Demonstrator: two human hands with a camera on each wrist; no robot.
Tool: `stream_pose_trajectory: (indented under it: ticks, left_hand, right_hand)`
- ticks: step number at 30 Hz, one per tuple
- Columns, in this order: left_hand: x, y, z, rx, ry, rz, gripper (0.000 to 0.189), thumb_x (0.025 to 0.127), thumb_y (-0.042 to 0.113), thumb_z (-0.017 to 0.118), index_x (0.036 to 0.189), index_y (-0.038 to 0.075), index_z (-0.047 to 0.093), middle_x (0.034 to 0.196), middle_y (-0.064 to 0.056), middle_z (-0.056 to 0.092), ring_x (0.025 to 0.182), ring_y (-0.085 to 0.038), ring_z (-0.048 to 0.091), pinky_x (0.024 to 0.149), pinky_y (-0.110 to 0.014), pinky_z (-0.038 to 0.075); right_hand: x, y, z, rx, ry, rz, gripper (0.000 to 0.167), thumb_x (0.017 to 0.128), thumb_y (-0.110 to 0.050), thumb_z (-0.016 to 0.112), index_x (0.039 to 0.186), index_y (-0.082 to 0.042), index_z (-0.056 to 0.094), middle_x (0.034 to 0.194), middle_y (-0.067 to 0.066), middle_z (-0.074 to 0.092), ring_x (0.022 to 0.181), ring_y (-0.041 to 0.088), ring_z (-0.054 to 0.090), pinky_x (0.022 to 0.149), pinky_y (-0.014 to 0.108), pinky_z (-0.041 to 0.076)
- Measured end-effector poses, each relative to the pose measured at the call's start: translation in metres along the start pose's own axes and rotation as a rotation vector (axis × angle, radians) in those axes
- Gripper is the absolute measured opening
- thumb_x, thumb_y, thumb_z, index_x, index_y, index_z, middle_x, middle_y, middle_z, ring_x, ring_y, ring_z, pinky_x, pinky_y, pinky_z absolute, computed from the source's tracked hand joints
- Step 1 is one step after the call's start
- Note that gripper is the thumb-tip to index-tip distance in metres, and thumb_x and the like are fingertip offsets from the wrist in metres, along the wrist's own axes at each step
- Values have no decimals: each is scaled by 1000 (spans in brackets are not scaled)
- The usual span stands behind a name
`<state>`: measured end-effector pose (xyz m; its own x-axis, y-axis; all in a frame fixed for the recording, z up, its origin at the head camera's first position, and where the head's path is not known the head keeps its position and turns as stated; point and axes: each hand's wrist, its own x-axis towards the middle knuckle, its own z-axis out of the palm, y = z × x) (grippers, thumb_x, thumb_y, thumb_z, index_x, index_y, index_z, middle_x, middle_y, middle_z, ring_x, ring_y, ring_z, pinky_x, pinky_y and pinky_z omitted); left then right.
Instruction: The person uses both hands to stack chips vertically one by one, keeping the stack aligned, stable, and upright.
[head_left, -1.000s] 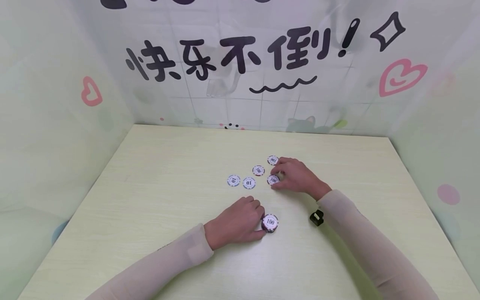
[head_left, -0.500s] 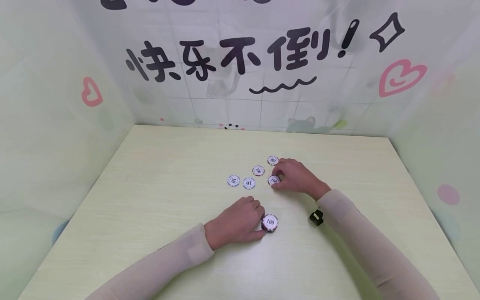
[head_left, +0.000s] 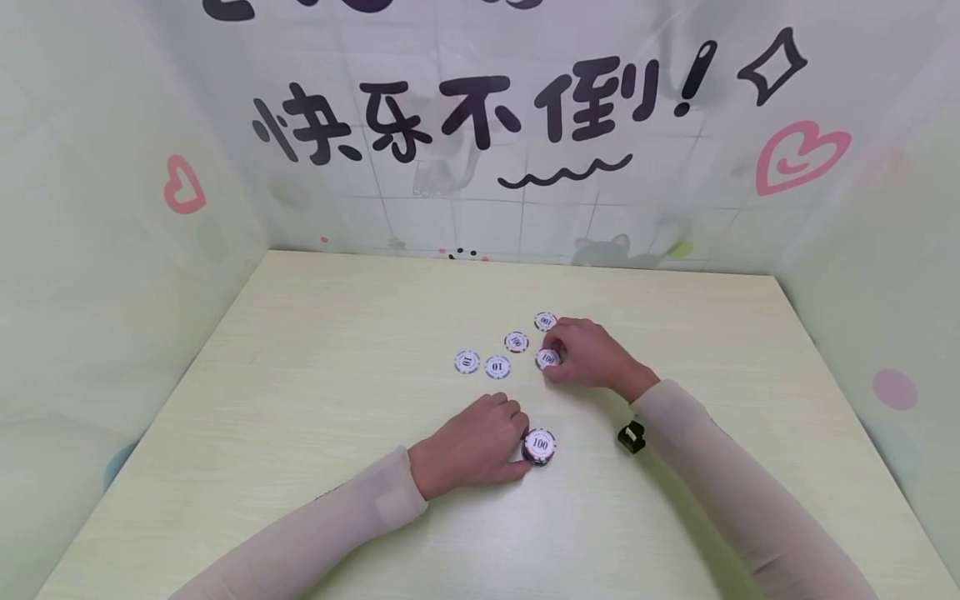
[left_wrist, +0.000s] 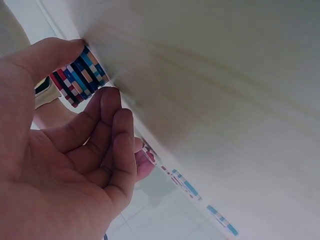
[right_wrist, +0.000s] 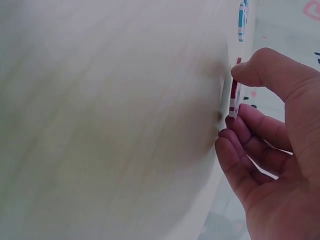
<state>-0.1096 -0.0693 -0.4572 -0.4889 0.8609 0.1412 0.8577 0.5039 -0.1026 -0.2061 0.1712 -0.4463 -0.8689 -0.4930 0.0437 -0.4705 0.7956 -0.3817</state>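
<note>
In the head view my left hand (head_left: 476, 442) holds the side of a stack of poker chips (head_left: 540, 446) with a white 100 face on top. The left wrist view shows thumb and fingertips at either side of that stack, its edges striped red, blue and black. Farther back, my right hand (head_left: 592, 354) pinches a single red-edged poker chip (right_wrist: 233, 97) marked 100 between thumb and fingers, close to the tabletop. Two more 100 chips, one behind (head_left: 546, 321) and one to the left (head_left: 516, 342), lie flat near it.
Two blue-edged chips marked 10, a left one (head_left: 467, 362) and a right one (head_left: 498, 367), lie flat on the pale wooden table (head_left: 337, 333). A small black object (head_left: 632, 436) sits beside the right sleeve. Printed cloth walls (head_left: 480, 217) enclose the table's back and sides.
The right thumb and fingers have drawn closer around the 100 chip, which has shifted very slightly to the right. My left hand and the stack stay in place.
</note>
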Motion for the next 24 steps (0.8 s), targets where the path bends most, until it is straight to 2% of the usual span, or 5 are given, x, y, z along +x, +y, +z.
stream_pose_trajectory:
  ticks: [24]
  left_hand:
    - [0, -1, 2, 0, 10, 7, 41, 96, 48, 81, 95, 8, 76, 86, -1, 71, 77, -17, 58, 73, -29, 49]
  right_hand:
    - [-12, 4, 1, 32, 129, -33, 29, 86, -17, 82, 111, -3, 79, 102, 3, 73, 91, 20, 67, 87, 42, 58]
